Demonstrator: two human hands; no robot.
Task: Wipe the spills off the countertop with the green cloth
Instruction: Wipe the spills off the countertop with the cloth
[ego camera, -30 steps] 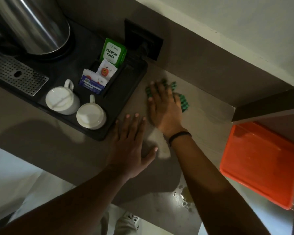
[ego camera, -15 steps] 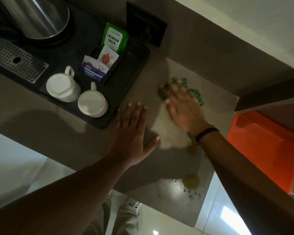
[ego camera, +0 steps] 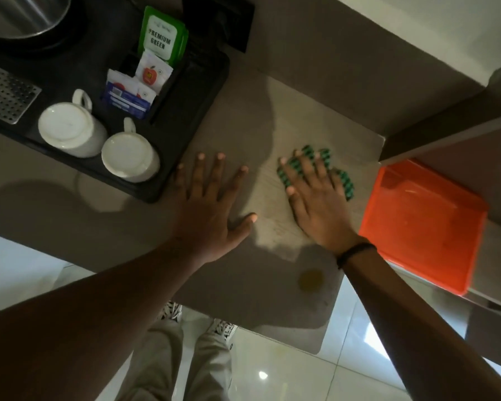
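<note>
We press our right hand (ego camera: 315, 204) flat on the green cloth (ego camera: 346, 182), fingers (ego camera: 304, 166) spread, near the table (ego camera: 243, 117) edge; our left hand (ego camera: 211, 204) rests flat, fingers apart, beside it. A yellowish spill (ego camera: 310, 280) lies nearer us.

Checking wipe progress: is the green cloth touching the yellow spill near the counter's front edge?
Apart. The head view shows the green cloth under the right hand, with bare countertop between it and the yellow spill.

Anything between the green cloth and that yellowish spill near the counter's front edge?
Nothing visible on the surface. The green cloth lies under the right hand; the spill sits nearer the front edge, on bare countertop. Only the person's own wrist is over that path.
</note>
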